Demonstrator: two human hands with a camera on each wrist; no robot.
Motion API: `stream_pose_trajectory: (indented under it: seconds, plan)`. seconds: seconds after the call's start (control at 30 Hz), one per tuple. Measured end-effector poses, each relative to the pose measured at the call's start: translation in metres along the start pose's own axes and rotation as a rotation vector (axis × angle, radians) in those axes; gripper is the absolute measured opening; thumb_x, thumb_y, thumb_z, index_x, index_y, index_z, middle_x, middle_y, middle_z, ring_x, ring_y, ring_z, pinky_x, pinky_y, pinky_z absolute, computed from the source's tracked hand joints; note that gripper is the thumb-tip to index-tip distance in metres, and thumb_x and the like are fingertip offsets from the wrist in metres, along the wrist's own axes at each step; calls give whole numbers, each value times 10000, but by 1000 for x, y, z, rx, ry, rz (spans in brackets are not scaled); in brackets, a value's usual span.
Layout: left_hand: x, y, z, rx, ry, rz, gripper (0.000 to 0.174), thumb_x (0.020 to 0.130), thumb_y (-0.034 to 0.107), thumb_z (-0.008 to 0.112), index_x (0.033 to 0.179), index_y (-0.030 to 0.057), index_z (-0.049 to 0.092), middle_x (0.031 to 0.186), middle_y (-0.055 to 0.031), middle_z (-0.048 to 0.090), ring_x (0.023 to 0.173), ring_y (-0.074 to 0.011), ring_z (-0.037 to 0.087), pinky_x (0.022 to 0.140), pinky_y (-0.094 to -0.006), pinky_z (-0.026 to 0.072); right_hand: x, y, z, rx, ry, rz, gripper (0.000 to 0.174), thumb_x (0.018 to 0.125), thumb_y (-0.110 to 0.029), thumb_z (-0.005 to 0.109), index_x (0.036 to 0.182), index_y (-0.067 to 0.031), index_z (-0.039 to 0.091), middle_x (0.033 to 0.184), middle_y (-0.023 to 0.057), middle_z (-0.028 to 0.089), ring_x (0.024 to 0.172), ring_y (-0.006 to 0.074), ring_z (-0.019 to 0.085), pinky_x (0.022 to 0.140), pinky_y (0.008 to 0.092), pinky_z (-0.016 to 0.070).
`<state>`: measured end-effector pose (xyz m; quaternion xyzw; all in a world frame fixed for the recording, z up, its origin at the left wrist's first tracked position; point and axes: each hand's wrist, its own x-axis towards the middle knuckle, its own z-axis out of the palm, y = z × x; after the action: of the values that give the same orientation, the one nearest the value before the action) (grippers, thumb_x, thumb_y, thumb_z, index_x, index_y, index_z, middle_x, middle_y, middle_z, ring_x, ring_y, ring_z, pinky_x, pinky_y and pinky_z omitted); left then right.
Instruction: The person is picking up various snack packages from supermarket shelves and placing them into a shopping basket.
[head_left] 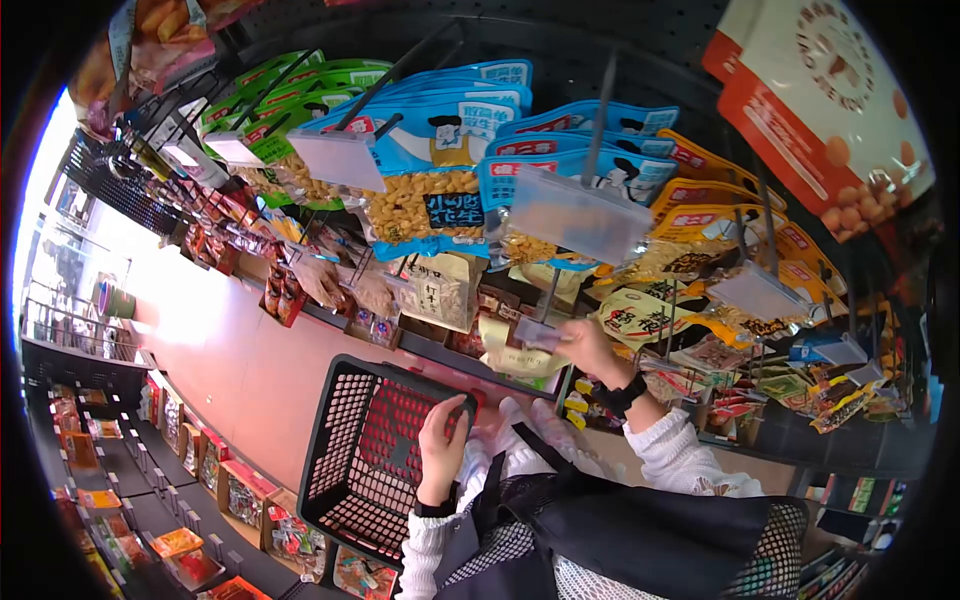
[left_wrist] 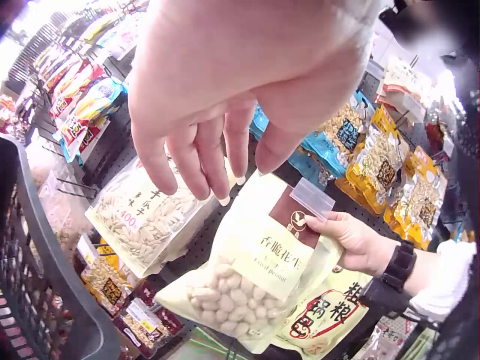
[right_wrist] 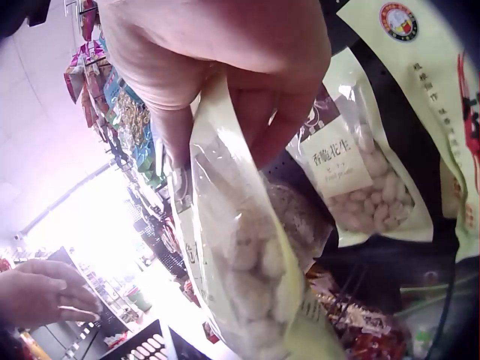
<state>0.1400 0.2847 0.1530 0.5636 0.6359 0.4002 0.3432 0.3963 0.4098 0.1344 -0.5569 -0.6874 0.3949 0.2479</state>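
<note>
A pale yellow bag of peanuts [left_wrist: 238, 289] hangs at the rack, its top edge pinched by my right hand [left_wrist: 349, 238] beside a clear tag holder [left_wrist: 312, 196]. Seen from the right wrist, my right hand [right_wrist: 217, 67] grips the top of the peanut bag [right_wrist: 247, 247], with a similar bag [right_wrist: 360, 176] behind it. My left hand [head_left: 443, 447] is over the shopping basket [head_left: 345, 470], holding nothing, its fingers loosely bent; in the left wrist view the left hand [left_wrist: 240, 82] shows relaxed fingers in front of the bags.
Blue bags [head_left: 430, 180], green bags [head_left: 290, 150] and orange bags [head_left: 715, 215] hang above on metal hooks with clear tag holders. A bag of seeds [left_wrist: 154, 214] hangs left of the peanuts. Low shelves [head_left: 140, 500] with packages stand across the pink floor [head_left: 240, 350].
</note>
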Motion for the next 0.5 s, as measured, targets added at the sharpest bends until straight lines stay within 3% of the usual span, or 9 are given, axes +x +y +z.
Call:
stream_pose_trajectory:
  seconds: [0.03,0.07,0.17,0.27,0.3,0.33,0.4,0.43,0.5]
  plan:
    - [6,-7,0,-1,-45,50,392,752,34,636,1132,5,543,1074,-149,586,984,-273,572,846,-319,441,-5,-4,6,89,-18,-111,191,718,-174,729,869,-63,695,770,111,671,650,152,646,585,270,481]
    - [11,-8,2,-7,-42,41,392,752,34,636,1132,5,543,1074,-149,586,984,-273,572,846,-319,441,-9,-5,11,84,-27,-108,191,718,-174,729,869,-63,695,770,111,671,650,152,646,585,270,481]
    - [32,-10,2,-156,-112,61,748,669,57,728,1315,-2,356,1286,-151,446,1167,-256,459,957,-317,373,-19,-5,30,255,-130,-69,152,726,-135,725,839,-35,699,742,67,681,612,84,600,572,239,466]
    - [43,-19,-5,-259,-198,83,716,672,56,730,1296,0,384,1253,-139,487,1147,-221,476,953,-308,372,-34,-9,55,411,-152,99,149,717,-112,726,824,-13,695,737,82,679,619,83,600,574,234,464]
    - [44,-16,-13,-326,-301,-58,669,681,59,724,1275,7,419,1209,-123,526,1032,-168,541,884,-277,417,-38,-19,58,327,-138,50,146,716,-102,725,821,-5,694,730,85,678,622,80,598,573,228,463]
    - [45,-27,-15,-332,-270,52,502,718,51,697,1183,3,512,1108,-90,589,887,-109,571,792,-245,451,-43,-37,59,244,-122,-1,144,714,-92,725,818,2,692,723,88,676,624,76,596,572,223,461]
    - [39,-44,-31,-536,-293,-100,339,765,40,659,1088,-15,569,1008,-59,628,843,-86,573,755,-223,454,-53,-66,69,278,-115,110,148,711,-93,730,824,-3,695,718,74,678,606,71,593,560,212,461]
    - [38,-40,-42,-705,-240,-216,135,805,16,614,935,-20,601,936,-60,644,872,-119,586,774,-238,456,-55,-81,75,298,-109,68,148,709,-93,732,820,-3,695,721,81,677,602,83,602,559,216,465]
    - [40,-34,-68,-864,-169,-248,66,812,5,597,876,-12,590,916,-74,645,864,-137,595,824,-265,447,-48,-115,86,315,-116,18,147,706,-94,733,816,-4,694,723,88,677,598,94,611,558,221,469]
